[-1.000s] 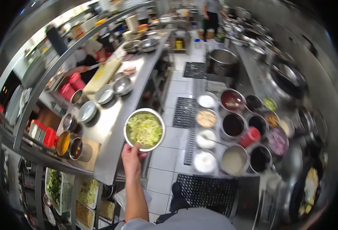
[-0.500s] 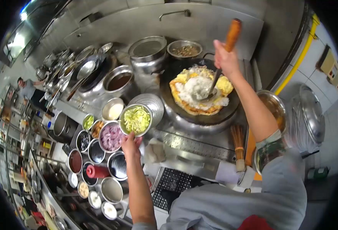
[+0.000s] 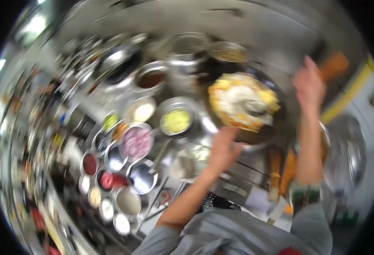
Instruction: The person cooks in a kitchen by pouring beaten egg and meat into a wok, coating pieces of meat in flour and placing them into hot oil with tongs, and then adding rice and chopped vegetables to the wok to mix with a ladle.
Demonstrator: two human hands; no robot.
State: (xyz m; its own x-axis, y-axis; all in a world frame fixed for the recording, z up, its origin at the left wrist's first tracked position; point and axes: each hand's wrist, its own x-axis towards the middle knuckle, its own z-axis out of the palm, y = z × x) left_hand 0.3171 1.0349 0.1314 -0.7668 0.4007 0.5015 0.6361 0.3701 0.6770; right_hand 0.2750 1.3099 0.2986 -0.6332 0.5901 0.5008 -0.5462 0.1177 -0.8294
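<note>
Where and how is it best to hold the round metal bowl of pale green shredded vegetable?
Probably pinch the bowl by its near right rim, from the left hand's side: it looks upright, open-topped, and the metal pot of chopped purple onion crowds its left.

The onions (image 3: 138, 141) are pinkish purple, the shirt (image 3: 246, 231) grey.

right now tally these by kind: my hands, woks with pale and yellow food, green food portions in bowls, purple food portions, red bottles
hands: 2 (left hand, right hand)
woks with pale and yellow food: 1
green food portions: 2 (larger portion, smaller portion)
purple food portions: 1
red bottles: 1
total: 7
</note>
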